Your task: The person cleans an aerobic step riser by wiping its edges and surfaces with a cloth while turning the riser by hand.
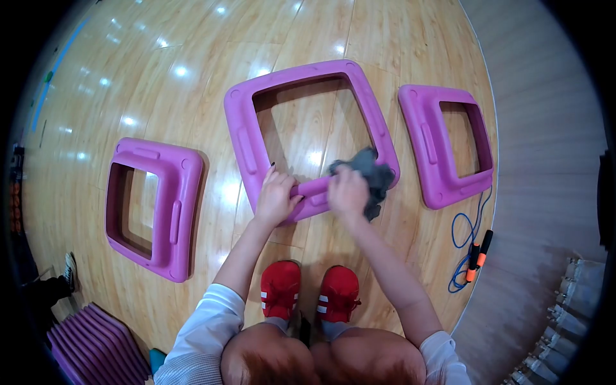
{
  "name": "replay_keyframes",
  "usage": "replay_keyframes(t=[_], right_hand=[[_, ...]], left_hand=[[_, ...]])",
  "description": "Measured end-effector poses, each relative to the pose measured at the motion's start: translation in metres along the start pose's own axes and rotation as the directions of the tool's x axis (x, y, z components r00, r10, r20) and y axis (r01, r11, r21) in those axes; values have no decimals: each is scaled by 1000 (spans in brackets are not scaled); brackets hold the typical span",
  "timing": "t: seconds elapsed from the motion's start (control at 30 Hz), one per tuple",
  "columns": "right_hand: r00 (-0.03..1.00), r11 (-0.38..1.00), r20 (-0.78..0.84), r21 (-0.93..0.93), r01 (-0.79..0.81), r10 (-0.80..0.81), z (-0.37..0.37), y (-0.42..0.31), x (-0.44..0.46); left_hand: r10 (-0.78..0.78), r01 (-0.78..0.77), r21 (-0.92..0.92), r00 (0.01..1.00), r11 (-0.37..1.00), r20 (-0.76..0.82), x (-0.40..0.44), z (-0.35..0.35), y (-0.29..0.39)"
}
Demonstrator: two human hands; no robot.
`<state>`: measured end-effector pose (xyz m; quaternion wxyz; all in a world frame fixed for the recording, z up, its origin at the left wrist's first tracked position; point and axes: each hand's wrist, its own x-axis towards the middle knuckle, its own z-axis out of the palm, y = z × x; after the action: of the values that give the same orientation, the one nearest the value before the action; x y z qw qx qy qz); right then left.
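Note:
A pink square plastic frame [240, 138] with a wide central opening is in front of my feet, its near side tipped up a little toward me. My left hand [276, 196] grips the near left part of its rim, fingers wrapped over the edge. In my right hand [348, 192] is a dark grey cloth [372, 176], pressed against the near right part of the rim. Motion blurs the right hand slightly, and the cloth bunches out beyond its fingers.
Similar pink frames lie at the left [187, 212] and at the right [420, 141]. A blue jump rope [476, 256] with black and orange handles lies near the right wall. Stacked purple pieces [96, 346] stand lower left, near another person's shoe [70, 271].

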<state>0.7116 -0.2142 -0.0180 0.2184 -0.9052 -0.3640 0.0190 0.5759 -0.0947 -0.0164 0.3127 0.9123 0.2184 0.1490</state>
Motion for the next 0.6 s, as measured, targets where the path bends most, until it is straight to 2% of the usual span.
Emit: replay_keyframes(t=[0.07, 0.1, 0.13, 0.2, 0.23, 0.27, 0.3, 0.33, 0.37, 0.4, 0.47, 0.5, 0.53, 0.6], right_hand=[[926, 931, -106, 5, 365, -363, 25, -14, -26], [842, 838, -169, 115, 533, -512, 24, -19, -27], [842, 839, -169, 112, 532, -512, 22, -13, -25], [773, 773, -32, -34, 633, -634, 14, 9, -20], [790, 787, 8, -78, 612, -613, 11, 24, -18], [798, 796, -22, -95, 598, -602, 12, 42, -15], [855, 847, 64, -119, 519, -515, 16, 65, -13], [909, 905, -2, -94, 414, -416, 10, 79, -12], [980, 979, -24, -50, 197, -199, 15, 92, -14], [980, 980, -26, -49, 194, -196, 11, 88, -13], [963, 997, -266, 72, -13, 32, 3, 77, -11], [962, 985, -247, 151, -77, 113, 7, 71, -16], [962, 985, -245, 152, -80, 116, 4, 59, -21], [980, 979, -163, 146, 143, -119, -9, 31, -30]], left_hand=[[5, -5, -4, 1000, 1000, -3, -1, 0, -1], [10, -10, 0, 1000, 1000, -6, -2, -1, -1], [14, -14, 4, 1000, 1000, -9, -1, 0, -2], [10, -10, 10, 1000, 1000, 15, 0, -3, -1], [2, -3, 18, 999, 1000, 39, -1, -4, 0], [2, -3, 22, 999, 1000, 45, -1, -4, -1], [3, -4, 23, 999, 1000, 45, 0, -4, -2], [2, -3, 22, 999, 1000, 46, -1, -4, -2], [1, -2, 24, 999, 1000, 49, -1, -5, -2], [-5, 3, 29, 998, 1000, 59, 0, -5, 0], [-11, 9, 32, 998, 999, 68, 3, -6, 1], [-13, 8, 54, 997, 999, 76, 3, -6, 2], [-13, 6, 76, 996, 997, 83, 4, -6, 2], [-19, 12, 77, 995, 997, 94, 4, -8, 5]])
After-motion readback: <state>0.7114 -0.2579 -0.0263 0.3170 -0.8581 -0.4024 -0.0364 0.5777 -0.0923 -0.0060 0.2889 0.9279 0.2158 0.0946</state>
